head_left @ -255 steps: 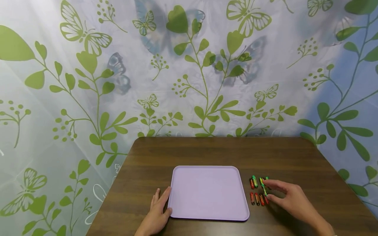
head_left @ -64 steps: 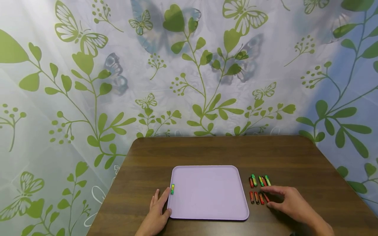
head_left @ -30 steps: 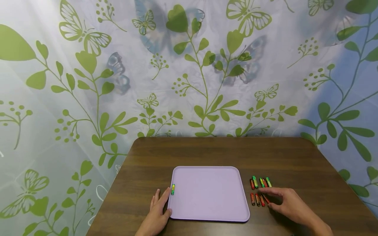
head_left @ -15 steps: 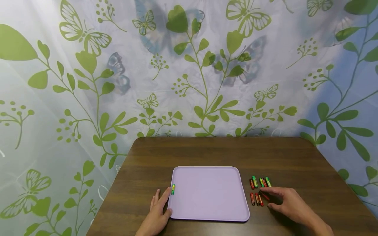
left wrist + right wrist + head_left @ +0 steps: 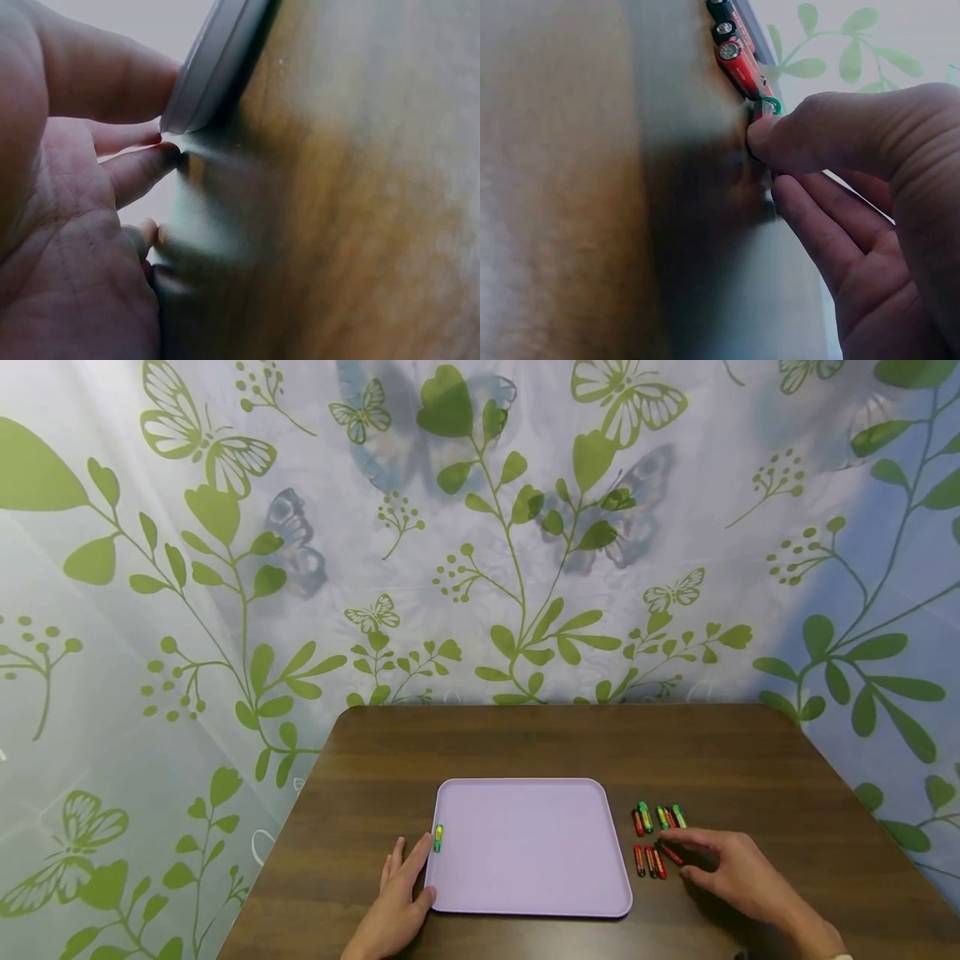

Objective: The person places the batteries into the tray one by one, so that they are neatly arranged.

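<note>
The lilac tray [image 5: 528, 852] lies flat on the table. My left hand [image 5: 399, 893] rests at its left edge, fingers spread and fairly straight. In the left wrist view, the thumb [image 5: 112, 75] touches the tray's rim [image 5: 214, 67]. A green-and-yellow battery [image 5: 438, 838] lies just inside that edge. Right of the tray, my right hand [image 5: 731, 868] pinches a red-and-black battery [image 5: 670, 852] between thumb and index finger, low over the table. In the right wrist view the thumb [image 5: 802, 135] hides most of it. Several red-and-black batteries [image 5: 650, 862] lie close beside its fingertips.
Behind the right hand's fingertips lies a back row of red [image 5: 637, 822] and green batteries [image 5: 646, 817], with more green and red ones [image 5: 671, 817] to its right. The brown wooden table [image 5: 555, 739] ends at a curtain [image 5: 480, 527] printed with leaves and butterflies.
A green battery once at my right fingers now lies at the tray's left edge. Lately the red-and-black battery by my right hand has turned and shifted up-left; a neighbouring one leans left. The left hand stays.
</note>
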`<state>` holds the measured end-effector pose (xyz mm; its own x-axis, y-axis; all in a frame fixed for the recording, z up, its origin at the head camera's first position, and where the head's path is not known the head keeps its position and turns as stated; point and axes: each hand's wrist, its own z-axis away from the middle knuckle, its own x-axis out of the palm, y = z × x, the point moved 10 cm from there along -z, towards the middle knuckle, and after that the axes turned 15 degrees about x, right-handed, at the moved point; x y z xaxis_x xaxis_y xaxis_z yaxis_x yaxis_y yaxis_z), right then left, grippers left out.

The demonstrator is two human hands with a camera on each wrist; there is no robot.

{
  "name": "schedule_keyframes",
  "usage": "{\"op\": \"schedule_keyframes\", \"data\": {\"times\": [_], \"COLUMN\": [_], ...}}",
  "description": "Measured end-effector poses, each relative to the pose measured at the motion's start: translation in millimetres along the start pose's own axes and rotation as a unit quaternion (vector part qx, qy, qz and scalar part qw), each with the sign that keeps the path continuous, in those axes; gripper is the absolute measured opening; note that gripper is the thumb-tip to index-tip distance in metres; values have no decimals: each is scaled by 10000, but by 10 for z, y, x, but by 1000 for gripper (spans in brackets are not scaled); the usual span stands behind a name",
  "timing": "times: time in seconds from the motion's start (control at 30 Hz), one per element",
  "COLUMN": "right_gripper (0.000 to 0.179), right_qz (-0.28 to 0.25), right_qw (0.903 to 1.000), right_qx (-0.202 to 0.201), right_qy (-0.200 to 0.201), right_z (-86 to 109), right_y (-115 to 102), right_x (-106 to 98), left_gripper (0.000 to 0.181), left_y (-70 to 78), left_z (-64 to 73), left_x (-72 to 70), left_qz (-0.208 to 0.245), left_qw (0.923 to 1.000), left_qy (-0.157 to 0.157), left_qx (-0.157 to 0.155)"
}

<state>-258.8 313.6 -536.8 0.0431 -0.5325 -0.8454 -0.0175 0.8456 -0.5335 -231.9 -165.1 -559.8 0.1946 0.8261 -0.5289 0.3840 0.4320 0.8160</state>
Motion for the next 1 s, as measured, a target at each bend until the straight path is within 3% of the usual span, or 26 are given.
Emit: {"op": "schedule_keyframes", "data": {"times": [0.23, 0.53, 1.0], "right_gripper": [50, 49, 45], "right_qz": [28, 8, -416], "right_qw": [9999, 9994, 9953], "right_qx": [110, -131, 736], "right_qy": [-126, 320, -467], "right_z": [-12, 55, 142], "right_y": [20, -10, 123], "right_x": [4, -35, 65], "left_gripper": [74, 74, 74], "left_y": [-7, -28, -23], "left_z": [-13, 12, 1], "left_x": [8, 17, -1], "left_qz": [-114, -22, -115], "left_qw": [9999, 9998, 9999], "left_qy": [-40, -20, 7], "left_qx": [18, -174, -60]}}
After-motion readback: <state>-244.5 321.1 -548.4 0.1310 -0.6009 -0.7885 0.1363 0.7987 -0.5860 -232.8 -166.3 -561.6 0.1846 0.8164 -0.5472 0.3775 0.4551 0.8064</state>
